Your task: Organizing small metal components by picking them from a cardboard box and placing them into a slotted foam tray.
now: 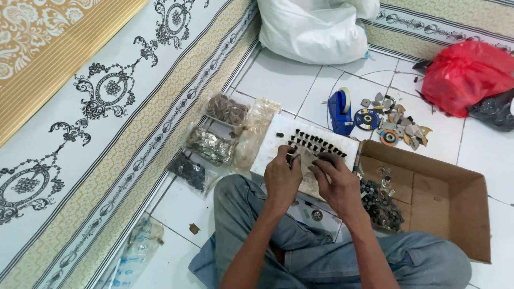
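From the head camera, looking down, a person sits cross-legged on a white tiled floor (278,80) in blue jeans. Both hands meet over a white foam board (278,140) that lies on the floor in front of the knees. The left hand (282,177) and the right hand (336,179) are each closed around a small grey piece (304,159) pinched between the fingertips of both; what kind of piece it is cannot be told, since the fingers cover most of it. It sits just above the near edge of the board.

On the board, beyond the hands, stand rows of small dark parts (316,143). Just right of the right hand lies an open cardboard box (455,208) with a heap of dark small parts (381,206) in its near left corner.

Left of the board lie several clear plastic bags (211,145) filled with small metal bits. Beyond the board stand a blue tape dispenser (338,111) and a loose scatter of discs and flat metal pieces (393,124). A white sack (313,29) rests at the top, a red plastic bag (463,75) at the upper right. A patterned mat (107,107) covers the left side.
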